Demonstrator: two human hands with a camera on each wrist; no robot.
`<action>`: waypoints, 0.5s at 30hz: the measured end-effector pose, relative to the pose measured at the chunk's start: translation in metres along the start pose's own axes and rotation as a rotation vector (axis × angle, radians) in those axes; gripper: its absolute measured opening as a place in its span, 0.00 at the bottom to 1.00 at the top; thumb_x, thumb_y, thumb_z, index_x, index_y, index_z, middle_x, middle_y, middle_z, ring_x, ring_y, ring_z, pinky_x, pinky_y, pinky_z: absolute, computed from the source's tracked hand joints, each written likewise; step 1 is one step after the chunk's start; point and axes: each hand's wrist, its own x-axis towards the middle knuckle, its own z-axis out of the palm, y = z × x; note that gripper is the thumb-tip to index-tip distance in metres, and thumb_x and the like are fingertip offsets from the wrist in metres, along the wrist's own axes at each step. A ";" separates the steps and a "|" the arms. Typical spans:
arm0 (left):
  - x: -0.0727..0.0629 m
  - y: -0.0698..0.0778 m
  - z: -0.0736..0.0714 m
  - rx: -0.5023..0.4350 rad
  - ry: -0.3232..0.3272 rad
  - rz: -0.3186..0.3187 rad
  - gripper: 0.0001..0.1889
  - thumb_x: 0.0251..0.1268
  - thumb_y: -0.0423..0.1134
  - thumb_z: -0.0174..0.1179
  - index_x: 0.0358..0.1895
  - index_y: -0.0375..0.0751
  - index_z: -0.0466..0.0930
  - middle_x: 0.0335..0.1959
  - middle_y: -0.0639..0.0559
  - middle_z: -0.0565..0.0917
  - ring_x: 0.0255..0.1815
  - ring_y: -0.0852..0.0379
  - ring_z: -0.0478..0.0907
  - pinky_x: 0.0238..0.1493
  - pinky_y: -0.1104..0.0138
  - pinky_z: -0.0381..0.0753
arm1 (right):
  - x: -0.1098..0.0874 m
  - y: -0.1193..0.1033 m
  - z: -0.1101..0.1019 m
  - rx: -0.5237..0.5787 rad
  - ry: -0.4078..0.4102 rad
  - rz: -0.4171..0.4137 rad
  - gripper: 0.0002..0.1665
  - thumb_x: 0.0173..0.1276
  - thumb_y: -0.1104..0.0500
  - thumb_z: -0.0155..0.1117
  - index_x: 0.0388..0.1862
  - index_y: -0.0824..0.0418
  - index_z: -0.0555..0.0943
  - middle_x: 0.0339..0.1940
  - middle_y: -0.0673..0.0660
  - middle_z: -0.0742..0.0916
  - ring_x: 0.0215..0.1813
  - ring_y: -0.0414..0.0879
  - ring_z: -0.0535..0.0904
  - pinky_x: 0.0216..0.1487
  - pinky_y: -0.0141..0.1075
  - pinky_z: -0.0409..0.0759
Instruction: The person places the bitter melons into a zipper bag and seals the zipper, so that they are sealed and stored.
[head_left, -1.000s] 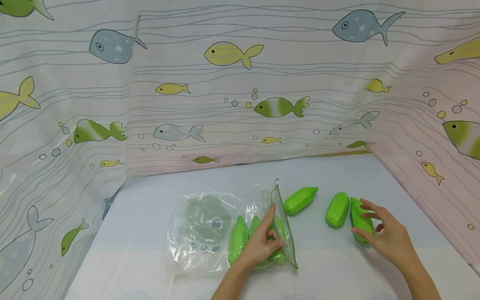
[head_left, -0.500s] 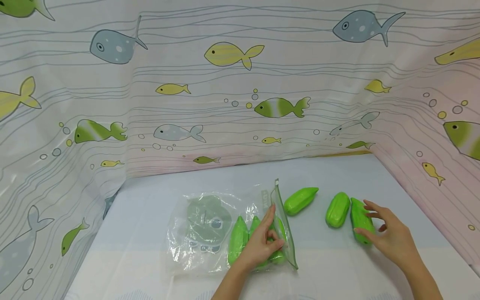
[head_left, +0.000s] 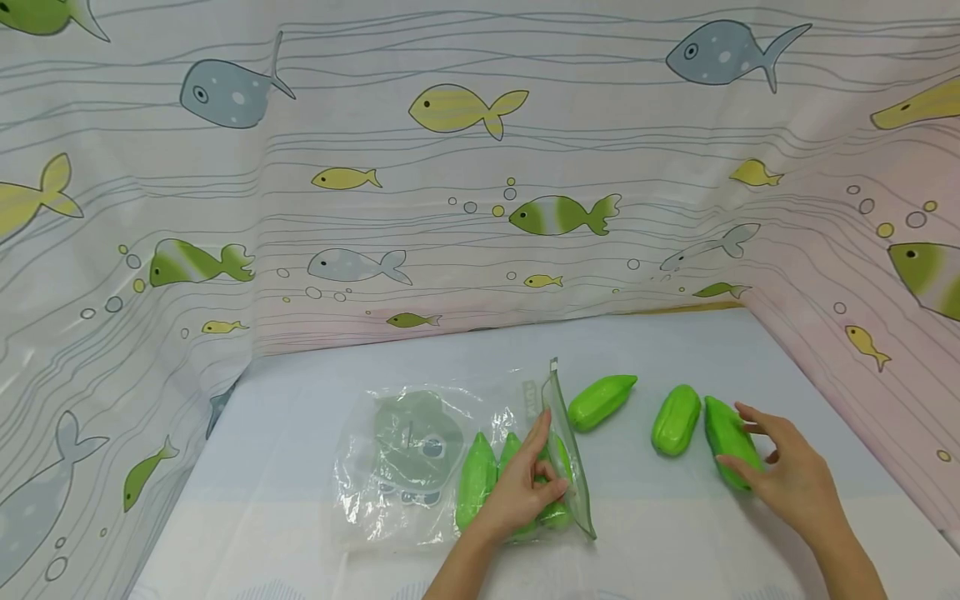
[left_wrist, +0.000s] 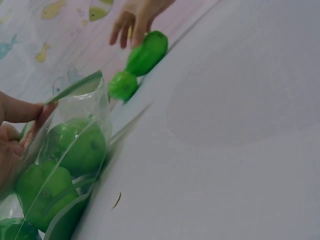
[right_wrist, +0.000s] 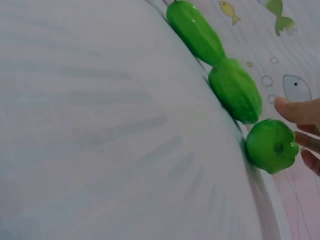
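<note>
A clear zip bag (head_left: 408,508) with a green zip edge lies flat, its mouth facing right. Several glossy green ribbed vegetables (head_left: 477,479) show through its film. At the mouth, my left hand (head_left: 517,487) pinches the bag's edge between thumb and finger, as the left wrist view shows. My right hand (head_left: 791,467) spans the rightmost green vegetable (head_left: 727,437), which lies on the table. Its fingertips touch the vegetable's side, while the thumb (right_wrist: 295,111) stands off it in the right wrist view.
Two more green vegetables lie loose: a middle one (head_left: 677,419) close beside the rightmost, and a pointed one (head_left: 600,402) near the bag's mouth. A pale cloth covers the table (head_left: 645,550). Fish-printed curtains (head_left: 450,250) stand around its back and sides.
My right hand has shifted slightly right, and the rightmost vegetable has turned and slid a little right with it, widening its gap to the middle one. My left hand and the bag stay put.
</note>
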 end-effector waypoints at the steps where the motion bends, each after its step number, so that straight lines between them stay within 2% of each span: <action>1: 0.000 0.000 0.000 -0.001 -0.001 0.000 0.50 0.57 0.18 0.58 0.78 0.48 0.41 0.78 0.45 0.38 0.31 0.64 0.76 0.35 0.68 0.84 | 0.000 0.001 -0.001 -0.011 -0.003 0.010 0.51 0.35 0.67 0.83 0.64 0.62 0.74 0.47 0.62 0.82 0.44 0.24 0.68 0.31 0.18 0.68; 3: 0.000 0.000 0.000 -0.002 -0.001 0.001 0.50 0.57 0.18 0.58 0.78 0.49 0.41 0.78 0.45 0.38 0.31 0.64 0.76 0.35 0.68 0.84 | 0.000 0.002 -0.003 -0.042 -0.018 0.035 0.48 0.37 0.65 0.83 0.62 0.62 0.75 0.48 0.62 0.81 0.42 0.31 0.71 0.30 0.20 0.70; 5: 0.000 0.001 0.000 -0.005 -0.001 0.000 0.50 0.57 0.18 0.58 0.78 0.49 0.41 0.78 0.45 0.38 0.31 0.64 0.76 0.35 0.68 0.84 | 0.000 0.003 -0.004 -0.082 -0.040 0.058 0.46 0.38 0.63 0.83 0.61 0.63 0.75 0.49 0.64 0.79 0.41 0.41 0.75 0.29 0.27 0.73; 7: 0.000 0.001 0.000 -0.008 -0.001 -0.002 0.49 0.58 0.18 0.58 0.78 0.49 0.41 0.78 0.45 0.38 0.31 0.64 0.76 0.35 0.69 0.84 | 0.000 0.003 -0.006 -0.116 -0.067 0.082 0.44 0.40 0.61 0.82 0.59 0.64 0.76 0.52 0.66 0.78 0.39 0.53 0.77 0.28 0.40 0.78; 9: 0.000 0.001 0.000 -0.009 0.001 -0.002 0.49 0.58 0.18 0.58 0.78 0.49 0.41 0.78 0.45 0.38 0.31 0.64 0.76 0.35 0.69 0.84 | -0.001 0.004 -0.007 -0.139 -0.087 0.100 0.42 0.41 0.60 0.82 0.58 0.65 0.76 0.53 0.68 0.76 0.38 0.63 0.77 0.28 0.53 0.77; 12: 0.000 0.001 0.000 -0.006 0.001 -0.003 0.50 0.57 0.18 0.58 0.78 0.49 0.41 0.78 0.45 0.38 0.31 0.64 0.76 0.35 0.68 0.84 | -0.004 0.006 -0.008 -0.147 -0.126 0.140 0.40 0.45 0.58 0.81 0.58 0.66 0.75 0.54 0.71 0.75 0.44 0.69 0.75 0.32 0.63 0.75; 15: 0.000 0.002 0.000 -0.006 0.001 -0.003 0.50 0.57 0.18 0.58 0.78 0.49 0.41 0.78 0.45 0.38 0.31 0.64 0.76 0.35 0.68 0.84 | -0.007 0.008 -0.008 -0.155 -0.157 0.169 0.40 0.47 0.56 0.80 0.58 0.67 0.75 0.54 0.72 0.74 0.48 0.72 0.73 0.34 0.66 0.73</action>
